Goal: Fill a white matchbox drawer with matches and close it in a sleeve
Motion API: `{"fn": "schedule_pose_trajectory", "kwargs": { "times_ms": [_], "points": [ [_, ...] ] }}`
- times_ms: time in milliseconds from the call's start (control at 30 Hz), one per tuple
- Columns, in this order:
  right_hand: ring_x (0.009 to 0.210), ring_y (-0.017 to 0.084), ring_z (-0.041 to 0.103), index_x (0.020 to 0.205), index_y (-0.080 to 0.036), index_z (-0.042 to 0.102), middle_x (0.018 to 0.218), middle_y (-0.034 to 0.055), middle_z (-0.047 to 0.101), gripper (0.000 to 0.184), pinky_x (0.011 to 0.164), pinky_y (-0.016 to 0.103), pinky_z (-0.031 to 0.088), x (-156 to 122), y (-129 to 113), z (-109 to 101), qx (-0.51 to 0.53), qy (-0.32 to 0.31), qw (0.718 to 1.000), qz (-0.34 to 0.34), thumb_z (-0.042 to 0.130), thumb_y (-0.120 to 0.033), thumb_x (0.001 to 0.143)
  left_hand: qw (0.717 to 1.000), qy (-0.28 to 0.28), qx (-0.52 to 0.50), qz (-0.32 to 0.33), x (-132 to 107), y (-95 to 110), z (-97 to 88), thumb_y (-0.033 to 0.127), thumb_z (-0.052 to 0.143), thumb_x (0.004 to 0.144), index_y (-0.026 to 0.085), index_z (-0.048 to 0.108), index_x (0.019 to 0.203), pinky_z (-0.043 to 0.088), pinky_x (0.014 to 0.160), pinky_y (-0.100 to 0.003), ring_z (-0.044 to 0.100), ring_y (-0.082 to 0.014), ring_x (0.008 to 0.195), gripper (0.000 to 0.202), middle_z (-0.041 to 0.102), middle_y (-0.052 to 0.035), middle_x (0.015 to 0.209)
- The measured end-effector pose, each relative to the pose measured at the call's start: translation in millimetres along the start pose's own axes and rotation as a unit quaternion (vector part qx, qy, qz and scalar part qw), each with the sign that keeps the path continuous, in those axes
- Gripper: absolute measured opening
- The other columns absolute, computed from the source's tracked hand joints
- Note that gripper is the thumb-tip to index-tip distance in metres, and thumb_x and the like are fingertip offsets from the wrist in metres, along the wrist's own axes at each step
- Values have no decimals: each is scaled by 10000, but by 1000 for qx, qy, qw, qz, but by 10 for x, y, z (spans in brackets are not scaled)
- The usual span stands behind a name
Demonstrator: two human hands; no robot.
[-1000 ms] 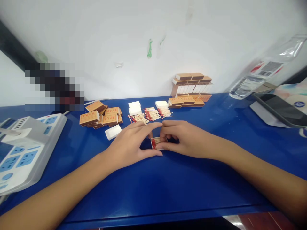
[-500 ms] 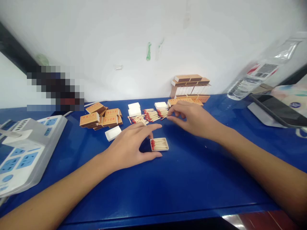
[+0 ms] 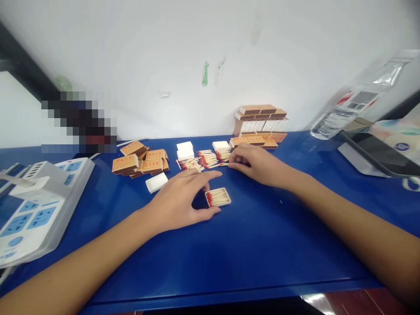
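A small white matchbox tray point(image 3: 218, 197) filled with red-tipped matches lies on the blue table point(image 3: 229, 249). My left hand point(image 3: 179, 199) rests beside it, thumb and fingers bracketing the tray's left end. My right hand point(image 3: 254, 164) lies farther back, its fingertips pinched at the edge of a loose pile of matches point(image 3: 210, 158). Whether matches are between those fingers is hidden.
Orange matchbox sleeves point(image 3: 141, 160) lie heaped at back left, with white empty trays point(image 3: 184, 150) and one tray point(image 3: 156, 182) nearer. A stack of boxes point(image 3: 260, 124) stands against the wall. A power strip point(image 3: 36, 205) sits at left; a plastic bottle point(image 3: 354, 109) and a tablet point(image 3: 380, 153) at right.
My right hand left the filled tray and reached back to the loose match pile, then closed its fingers there. My left hand stayed by the tray.
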State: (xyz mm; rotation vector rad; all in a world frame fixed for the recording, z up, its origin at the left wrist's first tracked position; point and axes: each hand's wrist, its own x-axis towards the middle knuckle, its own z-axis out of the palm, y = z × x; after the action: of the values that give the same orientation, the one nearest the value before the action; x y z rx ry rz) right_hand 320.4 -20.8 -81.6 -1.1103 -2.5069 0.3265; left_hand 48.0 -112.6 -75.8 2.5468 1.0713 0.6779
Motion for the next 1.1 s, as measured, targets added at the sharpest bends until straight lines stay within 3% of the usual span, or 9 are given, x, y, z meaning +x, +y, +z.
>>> {"fn": "schedule_pose_trajectory", "kwargs": {
  "times_ms": [300,500,667,800,1100],
  "points": [
    [873,241,598,921,-208,561,985,100,619,178,782,384,467,-47,-32,15,-18,-38,998,40,475,-309,1040,1000,25,15,2,-4,-69,-1,372,804,889,268,451,1514,542,1014,-449,694,-244,1043,725,737,3,1019],
    [863,219,587,933,-220,557,969,77,631,236,762,353,463,-147,-397,-126,66,-42,997,-3,458,-374,1080,999,42,23,-6,6,-85,11,355,818,878,268,416,1533,542,1006,-453,696,-252,1044,774,743,3,1019],
    [881,209,606,957,-205,576,1046,79,647,168,761,344,465,-213,-655,4,67,-79,994,-38,485,-278,1077,999,44,24,-6,6,-78,10,340,833,866,280,417,1526,541,994,-433,704,-238,1026,783,741,11,1026],
    [898,209,617,976,-198,588,1061,77,646,121,751,332,464,-211,-659,92,51,-68,995,-49,511,-220,1066,999,45,18,-3,6,-90,16,334,833,867,287,406,1530,541,998,-425,706,-229,1020,790,737,13,1033],
    [858,190,621,980,-188,661,1043,62,646,131,739,323,460,-234,-624,6,55,-61,995,-60,568,-244,1053,999,44,21,-2,15,-69,-4,325,837,864,282,415,1524,530,1026,-442,708,-239,1054,785,746,9,1032]
  ]
}}
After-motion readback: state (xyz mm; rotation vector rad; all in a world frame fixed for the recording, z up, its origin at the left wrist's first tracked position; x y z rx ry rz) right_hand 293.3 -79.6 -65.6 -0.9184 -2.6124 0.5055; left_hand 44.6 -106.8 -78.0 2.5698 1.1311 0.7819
